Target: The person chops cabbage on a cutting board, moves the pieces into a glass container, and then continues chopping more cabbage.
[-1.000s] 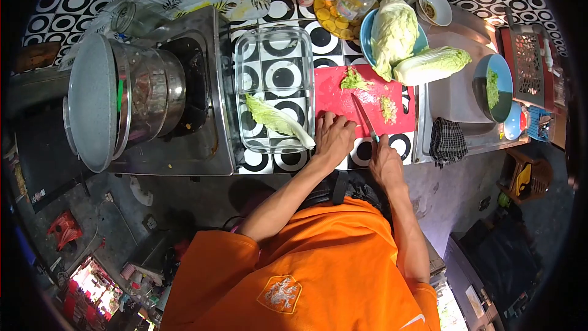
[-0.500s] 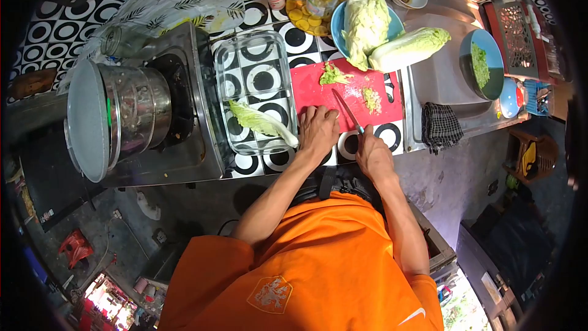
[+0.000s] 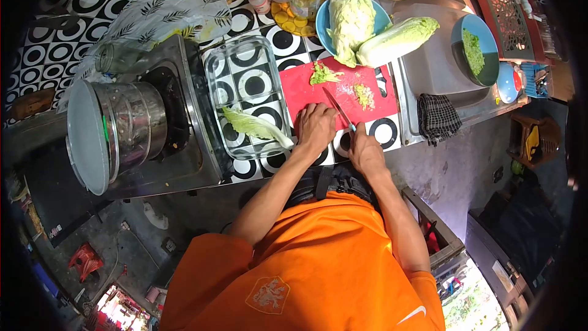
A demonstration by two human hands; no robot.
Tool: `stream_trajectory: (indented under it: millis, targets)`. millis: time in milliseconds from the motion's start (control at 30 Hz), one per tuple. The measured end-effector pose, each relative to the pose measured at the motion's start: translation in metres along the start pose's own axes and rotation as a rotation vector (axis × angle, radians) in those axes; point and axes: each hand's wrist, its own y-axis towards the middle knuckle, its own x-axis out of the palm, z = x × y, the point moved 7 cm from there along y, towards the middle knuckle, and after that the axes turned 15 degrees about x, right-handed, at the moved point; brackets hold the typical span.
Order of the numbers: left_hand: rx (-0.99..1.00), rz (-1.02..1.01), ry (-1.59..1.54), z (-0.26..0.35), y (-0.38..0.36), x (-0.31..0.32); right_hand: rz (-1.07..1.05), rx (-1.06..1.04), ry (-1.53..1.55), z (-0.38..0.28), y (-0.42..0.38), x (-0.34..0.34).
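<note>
On the red board [image 3: 294, 94], the left hand [image 3: 316, 127] lies flat, fingers slightly bent; the right hand [image 3: 366, 152] closes around one knife [image 3: 338, 108]. One glass dish [image 3: 222, 67] contains one cabbage leaf [image 3: 254, 126].

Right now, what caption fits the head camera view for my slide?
Left hand on a red cutting board, right hand holding a knife near chopped greens.

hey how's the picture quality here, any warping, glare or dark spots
Head view: wide-lens warping bows the counter edge; corners fall to black; the opening at lower right is blown out; the floor lies in shadow; the knife is fairly clear.
</note>
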Motion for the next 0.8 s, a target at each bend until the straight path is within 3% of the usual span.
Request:
stream_trajectory:
  millis: [367,800]
  targets:
    - [0.004,-0.019,-0.003,-0.001,0.0,0.006,0.029,0.006,-0.125,0.007,0.024,0.028]
    - [-0.051,0.032,0.013,-0.005,0.005,0.006,-0.017,-0.036,-0.09,0.005,0.003,0.001]
